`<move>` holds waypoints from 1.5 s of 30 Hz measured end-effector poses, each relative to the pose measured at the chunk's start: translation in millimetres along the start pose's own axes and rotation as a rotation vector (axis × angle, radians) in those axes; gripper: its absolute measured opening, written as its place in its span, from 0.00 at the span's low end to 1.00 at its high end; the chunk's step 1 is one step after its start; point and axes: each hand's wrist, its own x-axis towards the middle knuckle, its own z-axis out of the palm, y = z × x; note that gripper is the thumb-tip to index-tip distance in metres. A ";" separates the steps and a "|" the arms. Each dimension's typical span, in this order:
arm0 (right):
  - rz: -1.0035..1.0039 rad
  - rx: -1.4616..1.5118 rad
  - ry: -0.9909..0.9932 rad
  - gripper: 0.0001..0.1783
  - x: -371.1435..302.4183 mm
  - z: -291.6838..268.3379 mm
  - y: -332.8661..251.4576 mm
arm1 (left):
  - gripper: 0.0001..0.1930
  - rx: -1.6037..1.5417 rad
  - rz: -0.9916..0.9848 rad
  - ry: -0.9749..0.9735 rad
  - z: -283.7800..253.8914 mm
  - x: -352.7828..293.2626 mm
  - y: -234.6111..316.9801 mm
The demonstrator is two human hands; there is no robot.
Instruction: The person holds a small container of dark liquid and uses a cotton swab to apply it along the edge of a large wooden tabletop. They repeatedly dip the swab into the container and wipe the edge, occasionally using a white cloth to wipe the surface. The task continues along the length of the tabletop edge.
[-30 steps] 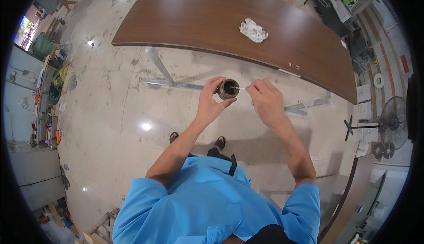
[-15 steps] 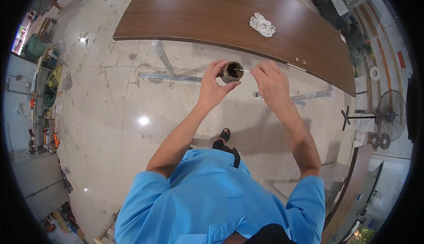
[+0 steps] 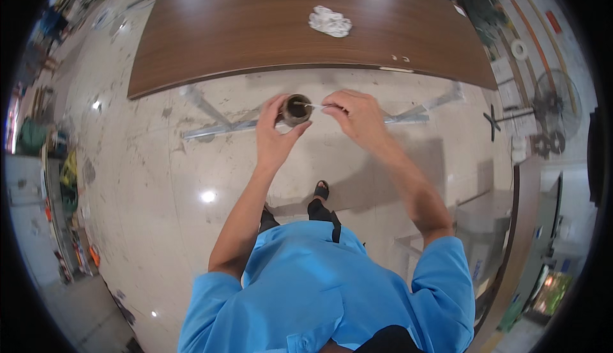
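My left hand [image 3: 274,137] is wrapped round a small brownish jar [image 3: 295,118], its mouth turned up toward me and its inside dark. Between the fingertips of my right hand [image 3: 359,120] is a thin pale stick [image 3: 315,105]. The stick's far end reaches over the rim into the jar's mouth; what its tip looks like cannot be made out. Both hands are held in the air, just on my side of the brown wooden panel [image 3: 255,33].
A crumpled white cloth [image 3: 330,21] and two small pale bits [image 3: 400,58] lie on the panel, which rests on metal legs [image 3: 211,111]. A black standing fan [image 3: 552,104] is at the right. Shelves with goods [image 3: 57,180] line the left wall.
My view has turned, so panel, cloth and fan sit differently in the picture. Both hands have shifted left in it, with jar and stick still held.
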 end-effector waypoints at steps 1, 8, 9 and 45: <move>0.118 0.141 -0.028 0.05 -5.1 5.5 9.4 | 0.34 -0.004 -0.012 -0.022 2.8 0.4 -1.4; 0.562 0.944 0.125 0.05 -60.1 63.2 88.8 | 0.34 -0.012 -0.096 -0.139 45.3 5.7 -21.5; 0.586 1.016 0.179 0.05 -68.9 72.1 103.8 | 0.35 -0.038 -0.106 -0.156 53.4 5.9 -27.4; 0.589 0.323 0.852 0.06 -62.9 56.8 466.5 | 0.38 -0.043 -0.437 -0.380 132.2 -64.8 -104.7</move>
